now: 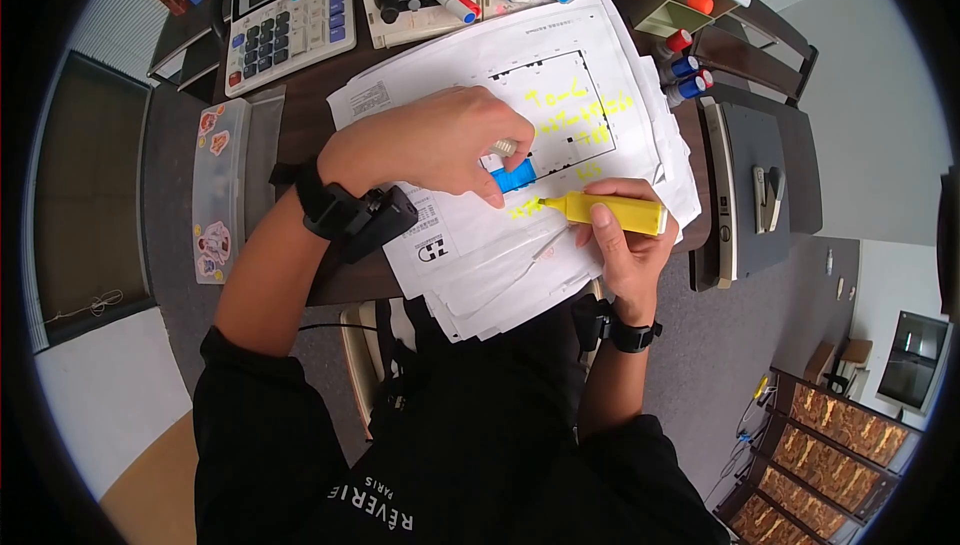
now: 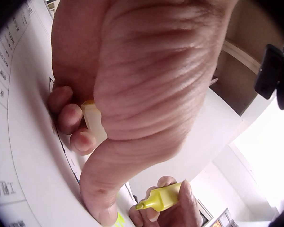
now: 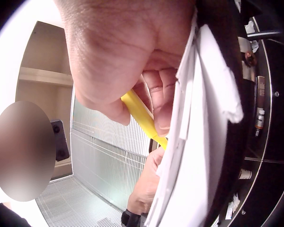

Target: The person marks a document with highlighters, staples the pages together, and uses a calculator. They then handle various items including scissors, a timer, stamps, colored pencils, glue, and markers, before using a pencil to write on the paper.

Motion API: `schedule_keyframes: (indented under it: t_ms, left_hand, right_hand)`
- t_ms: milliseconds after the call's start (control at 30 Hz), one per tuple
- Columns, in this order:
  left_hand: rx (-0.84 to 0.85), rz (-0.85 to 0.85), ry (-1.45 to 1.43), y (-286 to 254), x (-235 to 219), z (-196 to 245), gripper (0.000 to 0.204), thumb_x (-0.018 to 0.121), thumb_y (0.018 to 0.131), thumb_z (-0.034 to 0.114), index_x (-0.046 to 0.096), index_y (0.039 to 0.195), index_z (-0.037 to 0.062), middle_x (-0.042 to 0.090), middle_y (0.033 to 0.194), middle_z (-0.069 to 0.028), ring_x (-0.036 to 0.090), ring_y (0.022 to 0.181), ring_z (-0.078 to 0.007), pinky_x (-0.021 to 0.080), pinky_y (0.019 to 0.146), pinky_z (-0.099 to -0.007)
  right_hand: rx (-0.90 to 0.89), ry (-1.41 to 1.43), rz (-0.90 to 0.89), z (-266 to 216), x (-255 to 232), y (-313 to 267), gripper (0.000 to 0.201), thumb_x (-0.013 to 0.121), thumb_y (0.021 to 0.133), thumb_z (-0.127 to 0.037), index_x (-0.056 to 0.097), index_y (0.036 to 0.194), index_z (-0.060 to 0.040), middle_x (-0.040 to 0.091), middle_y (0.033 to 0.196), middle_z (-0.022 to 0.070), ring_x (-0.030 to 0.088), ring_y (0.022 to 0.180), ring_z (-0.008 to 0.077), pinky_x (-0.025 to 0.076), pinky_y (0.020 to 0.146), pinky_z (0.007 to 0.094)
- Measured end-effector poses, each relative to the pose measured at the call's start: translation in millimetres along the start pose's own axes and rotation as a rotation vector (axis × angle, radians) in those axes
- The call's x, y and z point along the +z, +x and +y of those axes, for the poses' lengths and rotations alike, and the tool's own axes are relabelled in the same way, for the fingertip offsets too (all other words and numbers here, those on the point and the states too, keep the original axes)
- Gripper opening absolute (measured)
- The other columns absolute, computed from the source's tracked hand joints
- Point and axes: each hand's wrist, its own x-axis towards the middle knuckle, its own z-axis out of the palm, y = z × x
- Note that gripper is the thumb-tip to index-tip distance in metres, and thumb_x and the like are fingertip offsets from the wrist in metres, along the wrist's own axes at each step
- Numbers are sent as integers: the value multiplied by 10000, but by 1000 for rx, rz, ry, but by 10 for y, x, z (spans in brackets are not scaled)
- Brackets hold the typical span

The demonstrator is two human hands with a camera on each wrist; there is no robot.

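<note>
My right hand (image 1: 630,245) grips a yellow highlighter (image 1: 610,213) between thumb and fingers. It is uncapped, and its tip is right at a yellow handwritten mark on the top printed sheet (image 1: 470,235) of a loose paper stack. My left hand (image 1: 440,140) is over the same sheet, its fingers curled round a small pale ribbed object (image 1: 505,148), mostly hidden by the hand; I cannot tell what it is. In the left wrist view this object (image 2: 93,120) looks whitish with a yellowish edge. A bright blue patch (image 1: 515,177) shows beside the left fingers. More yellow writing covers the floor plan.
A calculator (image 1: 290,20) stands at the back left, beside holders (image 1: 430,25) full of pens and markers. Several markers (image 1: 685,85) stand at the right of the papers. A stapler (image 1: 768,200) lies on a dark device farther right. At left is a clear box (image 1: 215,195) with stickers.
</note>
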Motion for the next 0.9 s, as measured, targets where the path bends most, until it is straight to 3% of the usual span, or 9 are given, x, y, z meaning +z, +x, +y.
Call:
schedule_keyframes:
  t_ms: [900]
  left_hand:
    - [-7, -3, 21, 4, 3, 1, 357, 904, 657, 134, 646, 885, 41, 662, 793, -112, 624, 719, -279, 456, 658, -383]
  right_hand:
    - [15, -26, 3, -6, 6, 3, 167, 712, 920, -28, 682, 1034, 90, 702, 994, 129, 633, 654, 118, 505, 590, 241]
